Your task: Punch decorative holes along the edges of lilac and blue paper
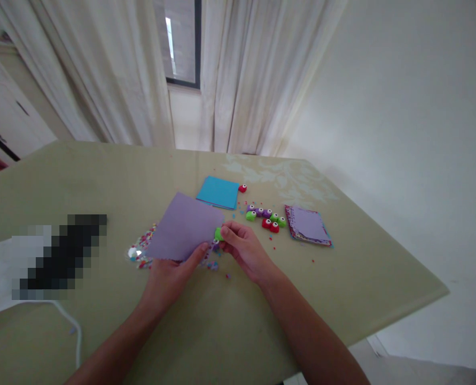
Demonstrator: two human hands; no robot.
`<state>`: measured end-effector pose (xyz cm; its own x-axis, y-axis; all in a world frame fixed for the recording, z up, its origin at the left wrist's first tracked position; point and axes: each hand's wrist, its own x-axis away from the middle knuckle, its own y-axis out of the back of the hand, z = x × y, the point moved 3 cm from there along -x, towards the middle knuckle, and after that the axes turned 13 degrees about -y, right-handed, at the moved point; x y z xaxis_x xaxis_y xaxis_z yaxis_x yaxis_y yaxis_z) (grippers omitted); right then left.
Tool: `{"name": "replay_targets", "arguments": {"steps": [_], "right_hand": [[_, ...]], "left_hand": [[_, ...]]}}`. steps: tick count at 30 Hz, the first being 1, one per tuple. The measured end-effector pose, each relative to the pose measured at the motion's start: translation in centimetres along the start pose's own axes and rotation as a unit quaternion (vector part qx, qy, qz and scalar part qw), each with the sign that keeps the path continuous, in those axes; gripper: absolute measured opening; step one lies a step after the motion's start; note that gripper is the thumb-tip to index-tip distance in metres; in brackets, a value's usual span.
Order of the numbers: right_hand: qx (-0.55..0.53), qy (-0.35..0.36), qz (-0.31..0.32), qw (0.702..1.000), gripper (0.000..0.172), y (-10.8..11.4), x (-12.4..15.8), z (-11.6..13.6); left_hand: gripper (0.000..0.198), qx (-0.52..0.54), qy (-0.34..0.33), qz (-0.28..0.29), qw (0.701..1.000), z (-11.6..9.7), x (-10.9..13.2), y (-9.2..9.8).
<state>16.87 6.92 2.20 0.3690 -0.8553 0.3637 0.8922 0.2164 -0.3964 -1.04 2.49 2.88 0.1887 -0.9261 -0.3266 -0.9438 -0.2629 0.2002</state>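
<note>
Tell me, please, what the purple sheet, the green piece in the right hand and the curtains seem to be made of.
Purple sheet: probably matte paper or thin card; it looks flat and thin-edged.
Green piece: perhaps opaque plastic, from its bright, even colour, but the right hand partly hides it.
Curtains: matte fabric, hanging in soft folds.

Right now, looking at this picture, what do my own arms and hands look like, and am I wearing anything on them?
Your left hand and right hand are ungloved, with no ring visible, though most left fingers are hidden. The left forearm and right forearm show no sleeve, watch or bracelet.
</note>
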Motion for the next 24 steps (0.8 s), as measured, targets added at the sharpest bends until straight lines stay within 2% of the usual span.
{"name": "replay_targets", "arguments": {"steps": [12, 24], "right_hand": [[0.003, 0.009, 0.009, 1.0, 0.049, -0.6, -0.2, -0.9], [0.01, -0.002, -0.01, 1.0, 0.052, -0.5, -0.4, -1.2]], "left_hand": [[0.037, -0.01, 0.025, 0.034, 0.999, 1.0, 0.3, -0.3], [0.028, 0.011, 0.014, 0.027, 0.999, 0.6, 0.1, -0.5]]}}
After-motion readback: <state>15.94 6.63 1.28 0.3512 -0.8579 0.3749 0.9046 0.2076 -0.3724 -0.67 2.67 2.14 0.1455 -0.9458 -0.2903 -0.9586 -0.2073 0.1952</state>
